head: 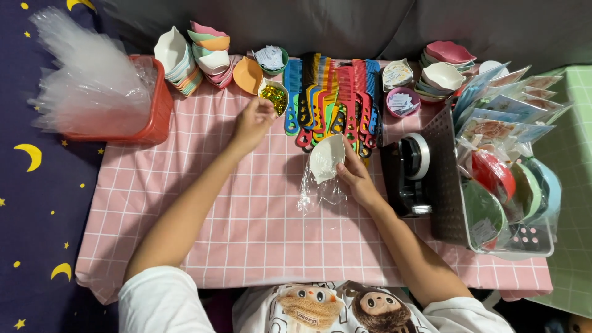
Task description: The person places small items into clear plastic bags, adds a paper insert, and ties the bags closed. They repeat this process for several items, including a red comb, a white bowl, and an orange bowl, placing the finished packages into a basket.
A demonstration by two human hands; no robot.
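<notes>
The right hand [357, 179] holds a small white dish [325, 157] over the pink cloth [246, 228]. A clear bag [317, 194] hangs under the dish, and the fingers grip both at the edge. The left hand [253, 123] reaches up to a little bowl of gold glitter [274, 95] next to the row of combs [333, 98]. Its fingertips look pinched together at the bowl's rim, maybe on a bit of glitter, but it is too small to be sure.

To do this well, keep the dish flat and steady so nothing spills. Take just a small pinch and carry it low.

The left arm stretches long across the table. The right arm is bent, with the wrist turned up.
</notes>
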